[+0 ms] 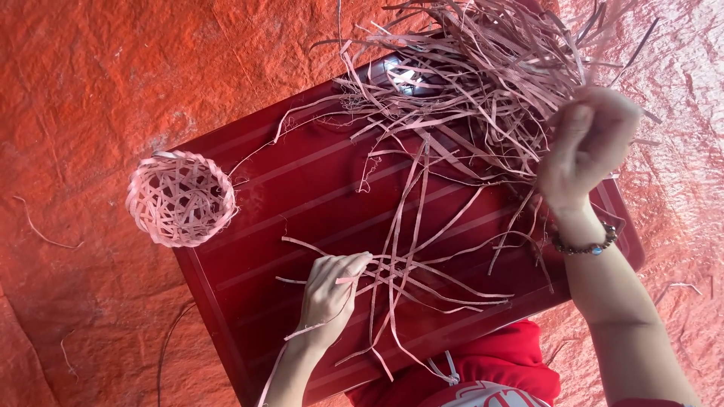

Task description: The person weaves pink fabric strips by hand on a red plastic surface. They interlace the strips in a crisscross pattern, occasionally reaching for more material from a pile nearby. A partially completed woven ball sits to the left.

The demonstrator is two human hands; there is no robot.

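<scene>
Strips [422, 249] on the tray [249, 286] are being pinched by the left hand [328, 294]; right hand [584, 147] is clamped on the bundle [483, 83] above. One strip is best drawn out slowly.

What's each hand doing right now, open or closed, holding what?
Left hand: closed, pinching crossed thin strips.
Right hand: closed around strands from the loose pile.

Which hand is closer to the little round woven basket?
Left. The left hand pinches strips on the red board, right of and below the basket. The right hand is far across, at the strip pile.
</scene>
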